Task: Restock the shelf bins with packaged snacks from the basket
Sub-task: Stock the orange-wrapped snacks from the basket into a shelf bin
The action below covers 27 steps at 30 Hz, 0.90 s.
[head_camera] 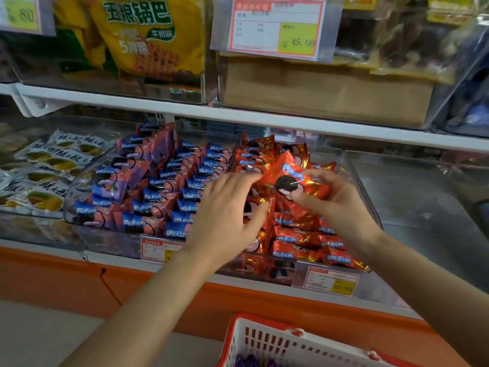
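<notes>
My right hand [330,200] pinches a red foil cookie packet [288,176] over the clear bin [354,178] of red packets [296,234] on the lower shelf. My left hand [227,215] reaches over the same bin with its fingers spread and relaxed; its fingertips touch the packets next to the held one. To the left stands a bin of blue and purple packets [158,186]. The white basket with a red rim [277,343] sits at the bottom edge, with purple packets [251,362] just visible inside.
A bin of white and yellow packets [47,170] is at far left. A clear bin [423,197] at the right looks empty. The upper shelf [238,115] holds yellow bags [148,35] and a cardboard box [317,88]. Price tags [275,27] hang on the bins.
</notes>
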Motion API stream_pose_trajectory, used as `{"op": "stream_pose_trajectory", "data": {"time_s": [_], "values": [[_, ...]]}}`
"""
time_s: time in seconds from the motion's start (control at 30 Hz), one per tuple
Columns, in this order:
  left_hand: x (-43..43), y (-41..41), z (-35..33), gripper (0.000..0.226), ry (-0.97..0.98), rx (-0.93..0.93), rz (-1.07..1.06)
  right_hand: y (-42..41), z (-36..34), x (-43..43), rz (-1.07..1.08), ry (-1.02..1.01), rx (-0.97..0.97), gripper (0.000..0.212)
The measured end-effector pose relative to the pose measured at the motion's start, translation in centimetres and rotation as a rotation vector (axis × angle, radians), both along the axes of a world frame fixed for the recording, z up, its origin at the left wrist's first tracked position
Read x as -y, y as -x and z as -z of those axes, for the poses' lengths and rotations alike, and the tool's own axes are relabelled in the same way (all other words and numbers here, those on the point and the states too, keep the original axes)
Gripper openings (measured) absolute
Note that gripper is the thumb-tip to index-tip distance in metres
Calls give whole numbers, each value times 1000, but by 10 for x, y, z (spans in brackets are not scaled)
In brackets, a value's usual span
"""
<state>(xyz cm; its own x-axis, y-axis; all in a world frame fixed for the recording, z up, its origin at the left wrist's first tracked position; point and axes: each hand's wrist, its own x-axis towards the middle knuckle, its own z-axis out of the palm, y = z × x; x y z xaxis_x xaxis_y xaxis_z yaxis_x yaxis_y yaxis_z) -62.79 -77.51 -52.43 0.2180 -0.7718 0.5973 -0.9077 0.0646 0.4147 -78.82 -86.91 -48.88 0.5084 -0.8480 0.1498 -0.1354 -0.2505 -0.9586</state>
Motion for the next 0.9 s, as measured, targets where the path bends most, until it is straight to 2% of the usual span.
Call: {"op": "stream_pose_trajectory", "data": {"time_s": [0.07, 0.13, 0.23, 0.33, 0.43, 0.5, 0.63, 0.73, 0.8, 0.83, 0.9], "values": [[5, -14, 8, 46, -88, 249, -25, -1, 4, 22, 114, 83, -41, 28], [8, -22, 17, 44, -161, 316, -38, -6, 9, 44, 208, 183, -135, 28], [12, -25, 28, 44, -179, 325, -51, -18, 17, 73, 270, 286, -296, 29], [14, -24, 31, 44, -150, 328, -57, -33, 21, 94, 289, 347, -446, 21], [15, -25, 33, 44, -132, 338, -62, -43, 20, 100, 193, 312, -481, 32], [15, -25, 34, 43, -109, 352, -65, -46, 19, 99, 144, 361, -552, 38], [16, -26, 35, 43, -84, 372, -67, -51, 23, 98, 209, 505, -687, 43], [15, -25, 36, 42, -80, 364, -63, -53, 23, 92, 310, 802, -896, 49], [15, -25, 35, 42, -82, 364, -62, -52, 23, 87, 289, 1030, -962, 49], [15, -25, 35, 42, -82, 366, -61, -52, 25, 86, 251, 1083, -980, 49], [15, -24, 34, 42, -77, 373, -66, -51, 28, 80, 180, 1042, -984, 52]]}}
